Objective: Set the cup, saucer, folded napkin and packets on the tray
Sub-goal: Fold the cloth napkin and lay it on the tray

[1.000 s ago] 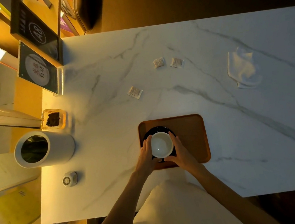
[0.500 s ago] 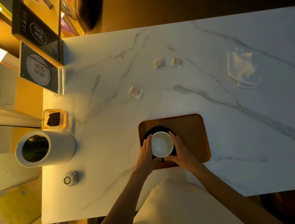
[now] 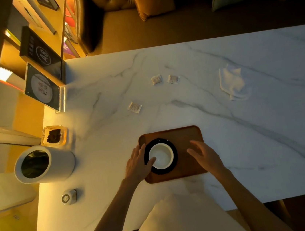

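A white cup [image 3: 161, 155] stands on a black saucer [image 3: 174, 162], at the left end of the brown wooden tray [image 3: 186, 136]. My left hand [image 3: 137, 163] rests beside the saucer with its thumb touching the cup's rim, fingers spread. My right hand [image 3: 203, 155] hovers open over the tray's right half, apart from the cup. Three small packets lie on the marble beyond the tray: one [image 3: 134, 107] nearer left, two [image 3: 156, 79] [image 3: 172, 79] farther back. A crumpled white napkin [image 3: 232, 83] lies at the far right.
A white cylindrical bin [image 3: 43, 164], a glass dish of dark bits [image 3: 53, 135] and a small round device [image 3: 69, 197] sit at the table's left end. Upright sign holders [image 3: 43, 86] stand at the back left corner. A sofa [image 3: 155, 10] lies beyond the table.
Both hands have let go of the cup and saucer; my right hand has moved off to the right over the tray, and my left hand has opened. The camera view has shifted.
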Tool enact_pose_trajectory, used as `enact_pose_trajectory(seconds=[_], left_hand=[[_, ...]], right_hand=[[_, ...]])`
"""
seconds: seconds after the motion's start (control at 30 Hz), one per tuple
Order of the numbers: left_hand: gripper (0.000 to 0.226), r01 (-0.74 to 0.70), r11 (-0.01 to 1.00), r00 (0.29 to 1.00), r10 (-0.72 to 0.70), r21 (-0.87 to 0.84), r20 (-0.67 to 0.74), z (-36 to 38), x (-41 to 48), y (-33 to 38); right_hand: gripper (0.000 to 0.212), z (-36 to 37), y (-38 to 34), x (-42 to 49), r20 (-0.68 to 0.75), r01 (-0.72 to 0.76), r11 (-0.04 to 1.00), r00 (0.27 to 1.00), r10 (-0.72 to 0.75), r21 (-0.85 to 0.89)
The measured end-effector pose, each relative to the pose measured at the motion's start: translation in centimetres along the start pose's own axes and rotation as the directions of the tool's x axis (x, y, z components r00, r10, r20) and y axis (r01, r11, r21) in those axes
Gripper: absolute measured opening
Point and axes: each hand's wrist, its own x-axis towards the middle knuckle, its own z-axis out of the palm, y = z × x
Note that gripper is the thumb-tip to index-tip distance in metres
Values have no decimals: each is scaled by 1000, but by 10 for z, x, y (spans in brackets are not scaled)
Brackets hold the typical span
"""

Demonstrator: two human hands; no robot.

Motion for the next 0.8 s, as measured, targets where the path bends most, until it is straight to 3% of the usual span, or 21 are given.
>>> enact_pose_trajectory(seconds=[0.13,0.37,0.63,0.8], left_hand=[[83,-38,993,998,32,111,50,-9,16,13],[75,-146,934,989,147,327,23,-9,25,67],[75,-194,864,980,196,464,45,10,16,143],[72,-135,860,988,152,492,5,32,12,195]], right_hand=[[72,-27,13,-15,72,-66,993,995,73,-95],[76,-59,33,-45,-21,-91,923,996,90,-373],[77,-118,86,-54,-101,-82,917,994,46,-391],[77,-165,134,-52,-50,-44,930,998,28,-366]])
